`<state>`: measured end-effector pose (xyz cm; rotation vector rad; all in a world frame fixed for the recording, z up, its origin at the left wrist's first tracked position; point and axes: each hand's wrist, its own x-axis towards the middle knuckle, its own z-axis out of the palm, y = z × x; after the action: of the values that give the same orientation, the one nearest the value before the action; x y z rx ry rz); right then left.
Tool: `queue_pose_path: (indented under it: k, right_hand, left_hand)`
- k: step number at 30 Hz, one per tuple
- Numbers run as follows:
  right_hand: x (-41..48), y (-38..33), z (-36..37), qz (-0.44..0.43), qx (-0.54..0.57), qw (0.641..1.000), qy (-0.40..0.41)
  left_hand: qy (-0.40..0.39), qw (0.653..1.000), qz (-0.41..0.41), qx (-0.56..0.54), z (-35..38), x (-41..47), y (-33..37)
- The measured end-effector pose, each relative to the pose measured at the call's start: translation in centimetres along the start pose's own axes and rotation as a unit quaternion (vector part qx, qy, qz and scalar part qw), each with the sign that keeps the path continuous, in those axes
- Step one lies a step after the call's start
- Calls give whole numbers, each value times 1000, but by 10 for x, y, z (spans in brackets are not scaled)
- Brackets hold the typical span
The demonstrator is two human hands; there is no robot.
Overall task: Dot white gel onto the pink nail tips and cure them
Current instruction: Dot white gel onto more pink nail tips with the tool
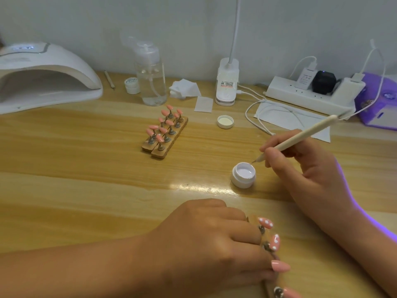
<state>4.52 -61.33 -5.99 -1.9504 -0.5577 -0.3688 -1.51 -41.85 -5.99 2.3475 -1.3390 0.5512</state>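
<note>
Hands both busy near the front edge of the bench (86,179). Left hand (206,239) lies knuckles-up at the front edge, fingers curled over a wooden holder strip (252,219) and gripping it. Four pink nail tips (266,223) stick out past its fingertips toward the right. The two farther tips carry white dots; the two nearer are plain pink.

Right hand (300,162) sits further back toward the right edge, pinching a cream dotting pen (300,136). Pen point is at the far-right rim of the open white gel jar (243,174); contact cannot be told. Jar stands between the two hands, just beside the right fingers and apart from the left hand.

Jar lid (225,121) lies inside-up further back. Spare stands (165,132) with plain pink tips stand mid-bench, well apart from both hands. White cure lamp (43,76) is in the back left corner. Pump bottle (151,80), wipes (184,88) and power strip (309,93) line the back edge.
</note>
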Motion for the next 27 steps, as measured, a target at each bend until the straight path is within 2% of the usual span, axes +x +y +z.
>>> queue_pose_path:
  k: [4,8,11,13,15,17,20,22,24,27]
  right_hand:
    - [-1,-1,2,-58,-58,996,-30]
    - [-1,0,2,-55,-57,996,-29]
    - [0,0,3,-49,-55,997,-35]
    - [0,-1,3,-47,-56,997,-39]
    - [0,-2,3,-50,-62,996,-47]
    - [-1,-2,2,-51,-69,995,-54]
    - [-1,-2,2,-51,-72,995,-56]
    - [-1,-2,2,-45,-66,996,-42]
    - [-1,-3,1,-31,-43,998,-18]
    - [-1,-6,0,12,38,999,25]
  left_hand:
    - [53,996,43,52,3,0,-1]
    - [80,990,83,76,0,-1,-4]
    - [77,996,53,9,-5,-3,-5]
    - [77,990,14,-113,-7,-3,-7]
    - [91,960,-59,-260,-11,-2,-13]
    - [110,904,-160,-380,-14,0,-20]
    - [141,778,-318,-524,-12,4,-34]
    - [162,716,-377,-565,-8,8,-42]
    - [168,700,-393,-572,-7,9,-46]
    - [141,707,-360,-592,-7,8,-44]
